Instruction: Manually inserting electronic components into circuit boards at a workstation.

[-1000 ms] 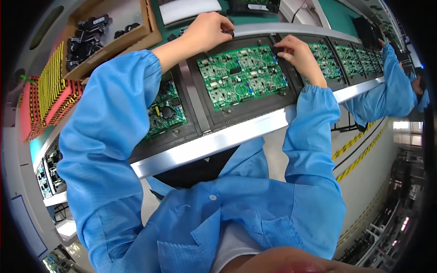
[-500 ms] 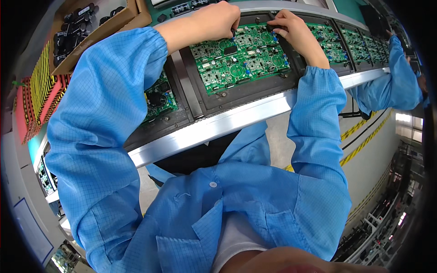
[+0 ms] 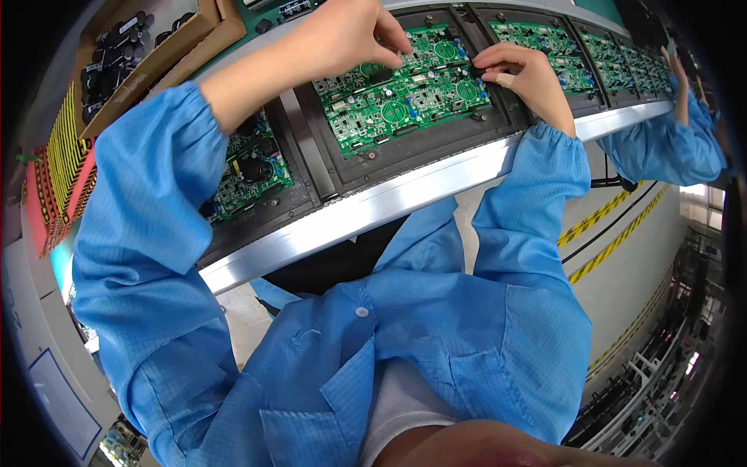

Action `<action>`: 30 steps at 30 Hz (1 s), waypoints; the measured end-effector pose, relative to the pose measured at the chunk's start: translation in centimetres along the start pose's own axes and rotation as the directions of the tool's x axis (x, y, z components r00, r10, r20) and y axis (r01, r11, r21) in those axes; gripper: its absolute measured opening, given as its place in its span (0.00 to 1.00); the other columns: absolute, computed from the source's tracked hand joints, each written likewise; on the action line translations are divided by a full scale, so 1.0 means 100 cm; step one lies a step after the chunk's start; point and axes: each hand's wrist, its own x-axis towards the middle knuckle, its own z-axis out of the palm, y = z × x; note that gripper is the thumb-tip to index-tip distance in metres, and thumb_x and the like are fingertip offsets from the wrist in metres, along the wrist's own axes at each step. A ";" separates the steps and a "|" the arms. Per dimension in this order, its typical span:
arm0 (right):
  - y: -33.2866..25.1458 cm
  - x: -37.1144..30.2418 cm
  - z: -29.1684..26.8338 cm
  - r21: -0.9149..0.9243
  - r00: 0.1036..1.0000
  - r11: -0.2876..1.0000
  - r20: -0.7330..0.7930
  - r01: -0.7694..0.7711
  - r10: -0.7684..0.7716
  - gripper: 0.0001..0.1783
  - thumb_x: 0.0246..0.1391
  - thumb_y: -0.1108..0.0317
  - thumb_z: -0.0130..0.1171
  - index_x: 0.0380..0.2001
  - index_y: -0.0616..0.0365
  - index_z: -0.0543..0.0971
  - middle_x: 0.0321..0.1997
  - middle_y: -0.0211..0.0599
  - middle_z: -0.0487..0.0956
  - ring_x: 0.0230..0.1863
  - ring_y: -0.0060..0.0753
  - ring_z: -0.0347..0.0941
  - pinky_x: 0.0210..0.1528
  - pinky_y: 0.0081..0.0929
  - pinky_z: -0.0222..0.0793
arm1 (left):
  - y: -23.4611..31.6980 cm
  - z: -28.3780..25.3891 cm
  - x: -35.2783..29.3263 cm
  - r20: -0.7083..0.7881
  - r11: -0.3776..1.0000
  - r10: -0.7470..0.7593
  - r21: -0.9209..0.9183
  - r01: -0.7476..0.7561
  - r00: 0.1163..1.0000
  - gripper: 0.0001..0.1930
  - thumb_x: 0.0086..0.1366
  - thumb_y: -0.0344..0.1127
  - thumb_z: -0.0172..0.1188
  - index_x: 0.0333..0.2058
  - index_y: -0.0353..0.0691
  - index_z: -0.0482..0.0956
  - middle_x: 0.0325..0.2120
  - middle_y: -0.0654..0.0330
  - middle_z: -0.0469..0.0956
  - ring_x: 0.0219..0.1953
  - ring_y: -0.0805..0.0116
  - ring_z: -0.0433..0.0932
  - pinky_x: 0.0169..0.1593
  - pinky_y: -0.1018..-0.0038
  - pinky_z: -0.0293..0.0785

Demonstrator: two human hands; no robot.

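Observation:
Green circuit boards [image 3: 366, 123] lie in a black carrier frame [image 3: 405, 154] in front of me. My left hand [image 3: 346, 39] hovers over the boards' far left part, thumb and forefinger a little apart with nothing visible between them. A black block-shaped component [image 3: 381, 76] sits on the board just below its fingertips. At the carrier's right edge is my right hand [image 3: 533, 78], its thumb and fingers curled together. Something dark shows at those fingertips, too small to make out. Round white outlines are printed on the boards.
A cardboard box [image 3: 167, 62] of black cylindrical capacitors [image 3: 117, 66] stands at the far left. Another carrier holds a board with a round black part [image 3: 255, 168]. A metal rail [image 3: 389, 201] runs along the near edge. More carriers and a co-worker's blue sleeve [image 3: 661, 148] are at right.
My left hand has lifted back toward the left, its fingers parting. My right hand has shifted slightly down and right, off the board. The view has moved a little.

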 end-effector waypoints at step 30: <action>0.009 0.003 0.000 -0.087 0.977 0.987 -0.150 0.138 -0.150 0.07 0.63 0.74 0.61 0.43 0.63 0.83 0.42 0.33 0.83 0.41 0.24 0.78 0.45 0.22 0.72 | 0.000 0.035 -0.038 -0.023 0.839 0.253 0.503 -0.208 0.967 0.11 0.60 0.36 0.70 0.41 0.40 0.84 0.35 0.53 0.83 0.44 0.48 0.84 0.46 0.57 0.83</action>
